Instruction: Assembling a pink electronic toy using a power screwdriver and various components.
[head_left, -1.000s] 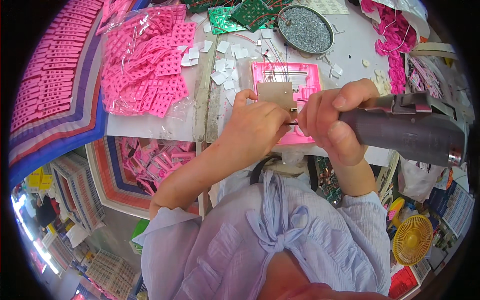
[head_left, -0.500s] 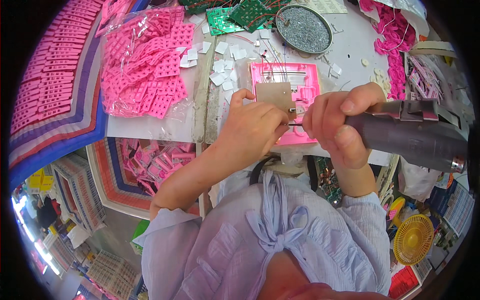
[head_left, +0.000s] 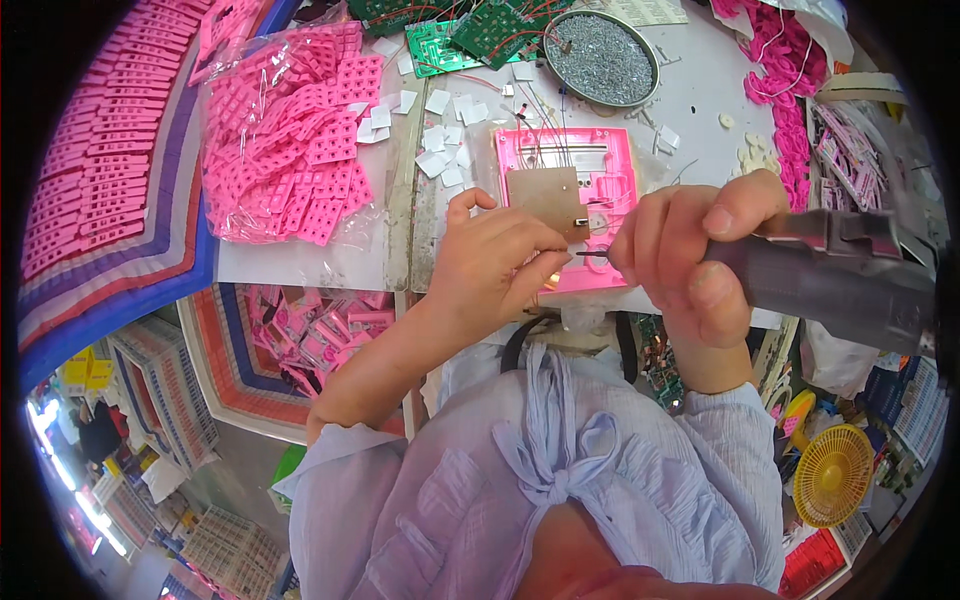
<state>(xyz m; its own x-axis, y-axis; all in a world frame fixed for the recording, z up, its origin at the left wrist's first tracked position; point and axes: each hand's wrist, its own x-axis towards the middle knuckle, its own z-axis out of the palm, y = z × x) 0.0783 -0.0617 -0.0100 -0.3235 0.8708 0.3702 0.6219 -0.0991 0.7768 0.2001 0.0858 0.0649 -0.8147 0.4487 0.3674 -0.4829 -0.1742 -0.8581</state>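
Note:
A pink plastic casing (head_left: 622, 170) lies on the table in front of me, with a flat brown board (head_left: 540, 198) and thin wires in it. My right hand (head_left: 690, 245) is wrapped round a dark grey electric screwdriver (head_left: 825, 290), held almost level. Its thin bit (head_left: 594, 253) points left over the casing's near part. At the bit's tip, thumb and forefinger of my left hand (head_left: 500, 262) are drawn together beside the board's near edge. Whatever they pinch, if anything, is too small to make out.
A round tray of small metal screws (head_left: 602, 60) stands behind the casing, beside green circuit boards (head_left: 436, 48). White squares (head_left: 436, 137) lie scattered to the left, near a clear bag of pink parts (head_left: 290, 140). A box of pink pieces (head_left: 315, 335) sits below the table edge.
The screwdriver's bit has drawn back slightly to the right, away from my left fingers. My left hand has shifted a little left, and its fingertips have come away from the board's edge.

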